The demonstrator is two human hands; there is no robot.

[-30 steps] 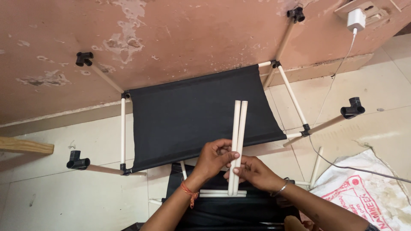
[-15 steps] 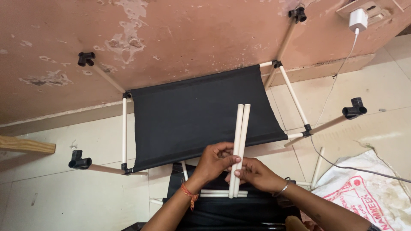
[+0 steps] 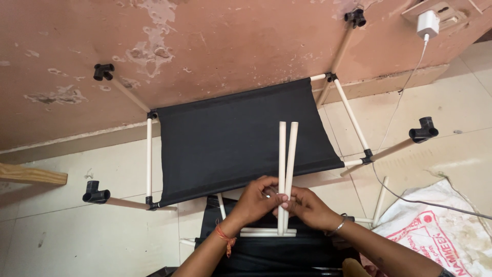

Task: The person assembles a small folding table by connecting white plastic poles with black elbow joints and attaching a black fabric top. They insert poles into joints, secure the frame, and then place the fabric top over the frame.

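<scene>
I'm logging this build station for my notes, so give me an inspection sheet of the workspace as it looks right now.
Surface: pale tiled floor, stained in places.
Job's things: two white rods held upright side by side; behind them a black fabric panel stretched on a rod frame with black corner connectors; more white rods lie flat on dark fabric below the hands.
Clutter: a printed white sack at right; a wooden plank end at left.
Grippers: left hand and right hand both grip the two rods.
Cables: a white charger in a wall socket, its cord trailing across the floor.
Surroundings: pink wall with peeling paint.
</scene>
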